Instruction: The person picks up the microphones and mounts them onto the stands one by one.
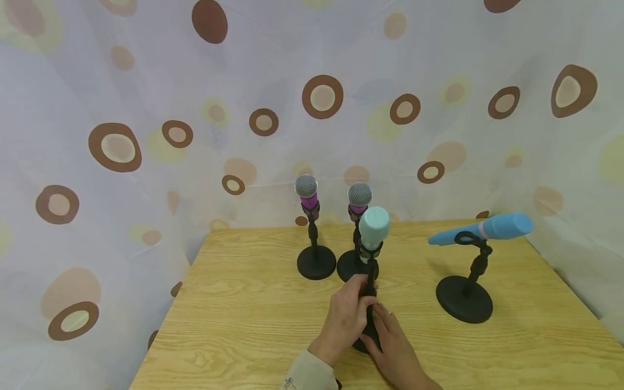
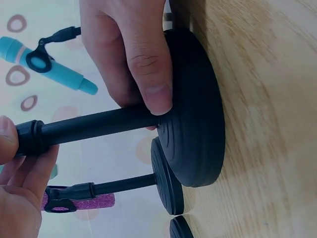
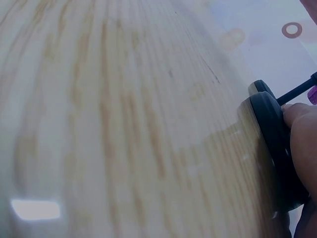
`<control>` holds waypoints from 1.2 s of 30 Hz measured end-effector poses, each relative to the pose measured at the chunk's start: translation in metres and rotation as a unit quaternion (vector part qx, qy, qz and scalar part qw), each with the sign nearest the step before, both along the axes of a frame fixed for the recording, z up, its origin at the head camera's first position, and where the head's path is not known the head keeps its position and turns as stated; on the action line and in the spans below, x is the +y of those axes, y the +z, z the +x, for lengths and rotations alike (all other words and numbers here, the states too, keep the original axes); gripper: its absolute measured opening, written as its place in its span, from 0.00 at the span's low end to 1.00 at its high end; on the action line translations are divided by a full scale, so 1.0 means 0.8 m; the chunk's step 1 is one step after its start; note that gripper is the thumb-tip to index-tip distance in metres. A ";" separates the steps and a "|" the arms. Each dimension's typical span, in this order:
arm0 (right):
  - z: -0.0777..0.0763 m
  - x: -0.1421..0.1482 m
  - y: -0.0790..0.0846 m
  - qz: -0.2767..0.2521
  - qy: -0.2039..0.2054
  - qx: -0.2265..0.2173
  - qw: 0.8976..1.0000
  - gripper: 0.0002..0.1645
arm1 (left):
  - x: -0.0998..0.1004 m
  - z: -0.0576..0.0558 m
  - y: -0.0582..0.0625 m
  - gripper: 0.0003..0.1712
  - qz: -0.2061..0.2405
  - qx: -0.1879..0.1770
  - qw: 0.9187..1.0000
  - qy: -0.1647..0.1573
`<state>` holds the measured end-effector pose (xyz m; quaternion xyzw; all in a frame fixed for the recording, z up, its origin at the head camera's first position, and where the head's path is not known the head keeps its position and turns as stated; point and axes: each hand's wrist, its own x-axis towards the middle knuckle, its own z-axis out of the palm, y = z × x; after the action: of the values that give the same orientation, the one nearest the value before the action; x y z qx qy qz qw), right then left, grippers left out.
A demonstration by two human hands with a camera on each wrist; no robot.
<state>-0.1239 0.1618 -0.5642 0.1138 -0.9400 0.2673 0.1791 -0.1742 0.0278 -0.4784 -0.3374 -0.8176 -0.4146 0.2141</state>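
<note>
A microphone stand with a round black base [image 2: 198, 119] and a slim black pole [image 2: 99, 126] stands in front of the person. Its clip carries a pale teal microphone [image 1: 374, 227], head up. My left hand [image 1: 343, 317] grips the pole at its collar [image 2: 30, 137], thumb on one side and fingers on the other. Lower down, my right hand [image 1: 396, 346] holds the base, its digits around the foot of the pole. In the right wrist view, part of this right hand [image 3: 304, 148] lies over the base, which rests on the wooden table.
Behind the hands stand two more black stands with purple, silver-headed microphones, one on the left [image 1: 307, 195] and one nearer [image 1: 359, 197]. A blue microphone [image 1: 502, 226] lies slanted in a stand [image 1: 465, 298] at the right. A patterned curtain [image 1: 273, 65] borders the wooden table [image 1: 234, 314].
</note>
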 end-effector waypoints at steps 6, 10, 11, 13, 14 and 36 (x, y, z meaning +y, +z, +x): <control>-0.001 -0.001 0.003 0.005 -0.003 -0.012 1.000 0.37 | -0.001 0.001 0.003 0.13 0.005 -0.018 1.000 0.000; -0.001 -0.001 0.003 0.005 0.000 -0.008 1.000 0.37 | -0.001 0.001 0.002 0.19 -0.007 -0.010 1.000 0.009; -0.001 -0.001 0.003 0.005 0.001 -0.005 1.000 0.36 | 0.000 0.000 0.002 0.20 -0.011 -0.002 1.000 0.012; -0.001 -0.001 0.003 0.005 0.002 -0.002 1.000 0.36 | 0.000 0.000 0.000 0.19 -0.012 0.009 1.000 0.012; 0.000 -0.001 0.003 0.005 0.003 -0.001 1.000 0.36 | 0.000 0.000 -0.001 0.18 -0.012 0.015 1.000 0.012; -0.001 0.000 0.004 0.002 0.000 -0.024 1.000 0.36 | 0.000 0.002 0.005 0.11 0.006 -0.036 0.999 0.005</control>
<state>-0.1251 0.1616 -0.5611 0.1076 -0.9444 0.2684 0.1567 -0.1724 0.0274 -0.4748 -0.3167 -0.8242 -0.4302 0.1882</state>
